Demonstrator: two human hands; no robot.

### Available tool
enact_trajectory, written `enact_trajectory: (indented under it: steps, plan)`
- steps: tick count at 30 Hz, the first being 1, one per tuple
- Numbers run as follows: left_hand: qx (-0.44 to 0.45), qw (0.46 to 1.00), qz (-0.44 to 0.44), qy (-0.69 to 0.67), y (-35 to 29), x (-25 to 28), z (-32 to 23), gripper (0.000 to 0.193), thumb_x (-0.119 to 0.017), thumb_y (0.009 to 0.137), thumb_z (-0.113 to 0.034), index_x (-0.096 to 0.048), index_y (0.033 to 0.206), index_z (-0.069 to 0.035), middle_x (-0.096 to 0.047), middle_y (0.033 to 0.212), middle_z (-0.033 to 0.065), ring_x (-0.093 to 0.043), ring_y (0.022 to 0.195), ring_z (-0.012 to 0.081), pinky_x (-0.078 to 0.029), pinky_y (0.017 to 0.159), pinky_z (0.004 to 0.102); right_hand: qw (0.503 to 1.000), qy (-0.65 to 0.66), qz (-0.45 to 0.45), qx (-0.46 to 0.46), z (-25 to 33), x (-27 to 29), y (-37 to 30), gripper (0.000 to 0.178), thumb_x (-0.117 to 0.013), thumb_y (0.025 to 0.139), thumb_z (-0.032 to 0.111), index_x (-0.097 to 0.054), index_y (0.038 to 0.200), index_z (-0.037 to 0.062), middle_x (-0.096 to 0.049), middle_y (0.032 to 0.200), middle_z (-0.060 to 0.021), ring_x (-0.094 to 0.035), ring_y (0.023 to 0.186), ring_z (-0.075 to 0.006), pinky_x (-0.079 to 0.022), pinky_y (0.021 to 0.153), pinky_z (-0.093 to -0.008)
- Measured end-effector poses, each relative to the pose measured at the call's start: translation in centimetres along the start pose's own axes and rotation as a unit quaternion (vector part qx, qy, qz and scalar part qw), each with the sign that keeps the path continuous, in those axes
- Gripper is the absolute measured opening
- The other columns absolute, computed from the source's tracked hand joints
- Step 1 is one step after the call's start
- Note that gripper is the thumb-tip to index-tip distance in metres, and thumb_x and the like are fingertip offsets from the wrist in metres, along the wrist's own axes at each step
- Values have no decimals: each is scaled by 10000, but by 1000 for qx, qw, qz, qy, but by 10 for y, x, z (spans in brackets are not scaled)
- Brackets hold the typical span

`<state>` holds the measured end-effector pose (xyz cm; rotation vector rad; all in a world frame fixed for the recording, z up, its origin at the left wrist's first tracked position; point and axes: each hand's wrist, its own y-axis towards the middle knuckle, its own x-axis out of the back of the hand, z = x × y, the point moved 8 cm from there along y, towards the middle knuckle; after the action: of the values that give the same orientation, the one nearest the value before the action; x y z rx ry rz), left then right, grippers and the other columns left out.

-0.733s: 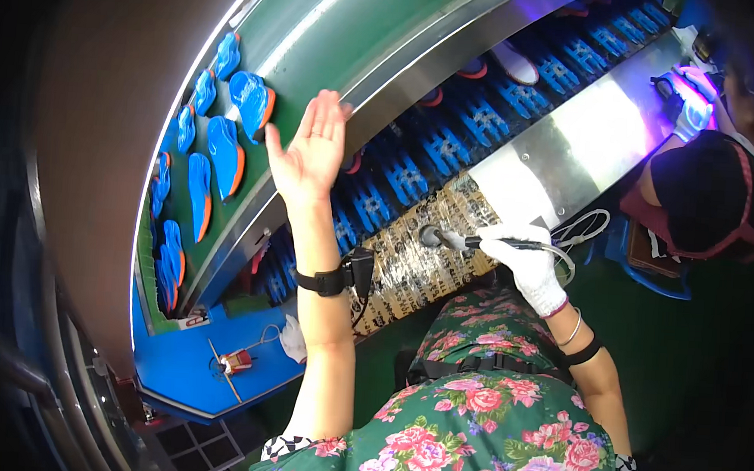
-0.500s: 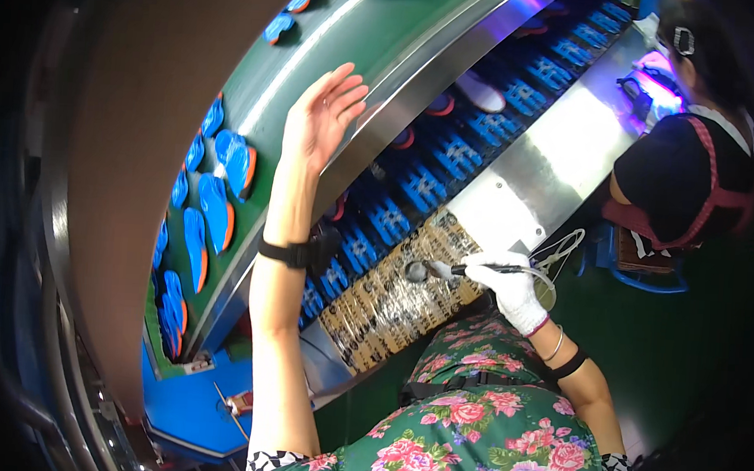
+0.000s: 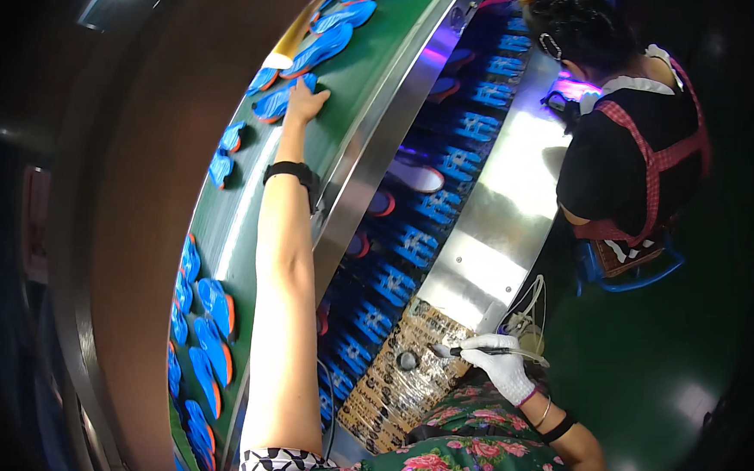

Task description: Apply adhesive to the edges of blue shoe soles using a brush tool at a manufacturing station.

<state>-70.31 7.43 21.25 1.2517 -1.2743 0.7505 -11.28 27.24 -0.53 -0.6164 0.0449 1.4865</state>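
My left hand, bare, reaches far out over the green belt. Its fingers lie on a blue insole with an orange underside, and the thumb stands apart from it; the fingertips are partly hidden. My right hand, in a white glove, is closed round the dark handle of a brush. The brush's pale tip points left, above a brown, tape-covered board. Close to the tip, a small round dark pot sits on that board.
More blue insoles lie along the belt. A metal rail divides it from a lower conveyor with blue racks and shoe soles. A metal ledge leads to a seated co-worker at far right. White cables hang beside my right hand.
My left hand has gone from above the rail to an insole farther up the belt. The view has shifted. My right hand still holds the brush, its tip now farther from the pot.
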Motion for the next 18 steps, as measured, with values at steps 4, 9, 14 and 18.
enact_trajectory:
  steps: [4,9,14,18]
  plan:
    - [78,996,4,-45,-5,23,8,459,-839,711,-216,-631,1062,-8,-713,826,184,-696,581,336,-605,629,403,999,21,-37,1,-7,12,1,124,-763,847,46,-784,961,3,-770,967,-81,-707,866,-126,-558,815,-258]
    - [88,859,-42,-504,-85,82,39,486,-758,841,-72,-487,1230,32,-514,1289,213,-675,987,343,-633,758,442,998,-4,19,62,21,-8,10,160,-777,833,65,-776,970,-17,-764,931,-78,-690,827,-113,-541,773,-237]
    - [85,496,-38,-863,-215,128,16,425,-599,963,-111,-439,1305,86,-416,1440,265,-417,1347,495,-353,1161,632,997,0,67,45,21,-21,13,163,-784,836,67,-782,991,17,-755,892,-48,-655,787,-80,-518,722,-238]
    - [129,465,-156,-862,-343,136,47,559,-631,943,-141,-418,1398,105,-405,1499,276,-447,1358,421,-361,1175,561,995,8,95,30,15,-38,3,172,-781,849,80,-778,1009,17,-754,877,-29,-642,747,-58,-514,687,-222]
